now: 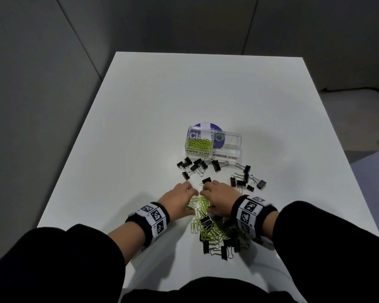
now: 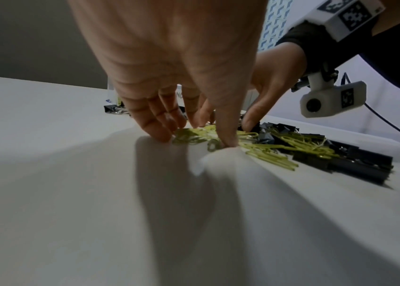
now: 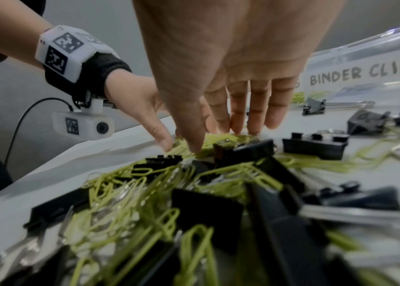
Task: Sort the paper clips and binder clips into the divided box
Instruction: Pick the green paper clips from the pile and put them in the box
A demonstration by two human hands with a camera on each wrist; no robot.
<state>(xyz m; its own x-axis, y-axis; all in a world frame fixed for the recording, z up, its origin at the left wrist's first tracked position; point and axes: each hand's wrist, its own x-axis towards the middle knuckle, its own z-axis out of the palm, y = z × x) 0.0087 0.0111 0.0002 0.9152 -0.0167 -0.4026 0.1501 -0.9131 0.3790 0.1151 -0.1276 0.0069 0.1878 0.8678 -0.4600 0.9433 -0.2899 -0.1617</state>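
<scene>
A clear divided box (image 1: 236,153) stands mid-table. Its left compartment, labelled PAPER CLIPS, holds green paper clips (image 1: 200,143); the right one, labelled BINDER CLIPS (image 3: 365,72), looks empty. In front of me lies a mixed pile of green paper clips (image 1: 212,232) and black binder clips (image 1: 206,221). My left hand (image 1: 192,199) and right hand (image 1: 205,199) face each other at the pile's far end. Straight fingers reach down to the table around a bunch of green clips (image 1: 198,203). The left fingertips (image 2: 162,136) and right fingertips (image 3: 238,129) touch the clips.
More black binder clips lie loose just in front of the box (image 1: 193,167) and to its right (image 1: 245,178). One binder clip (image 1: 206,180) sits just past my right fingertips. The white table (image 1: 140,127) stretches to the left and behind the box.
</scene>
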